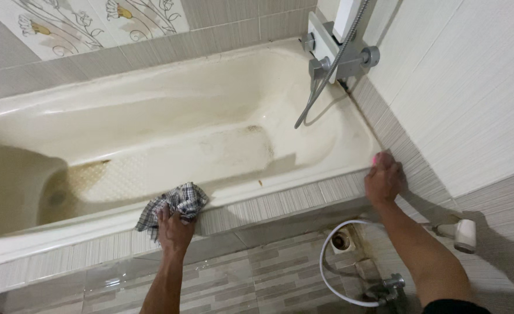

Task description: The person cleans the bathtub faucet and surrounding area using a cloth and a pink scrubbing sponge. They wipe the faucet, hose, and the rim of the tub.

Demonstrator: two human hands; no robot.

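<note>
Nearest the camera: two forearms reaching over a grey tiled floor [257, 273]. Left hand [174, 228] closed on a checked cloth [175, 203], fingers bunched in the fabric, pressing it on the bathtub rim [94, 224]. The cloth lies just beyond the left hand, partly over the rim's inner edge. Right hand [383, 179] rests on the rim's corner by the tiled wall [460, 99], fingers curled down; a small pink object [377, 158] shows at the fingertips, grip cannot be told. Below the right hand: white hose [325, 273], floor drain [343, 241], white sprayer head [464, 235]. Beyond it: shower mixer [338, 58]. Tub floor stained.
</note>
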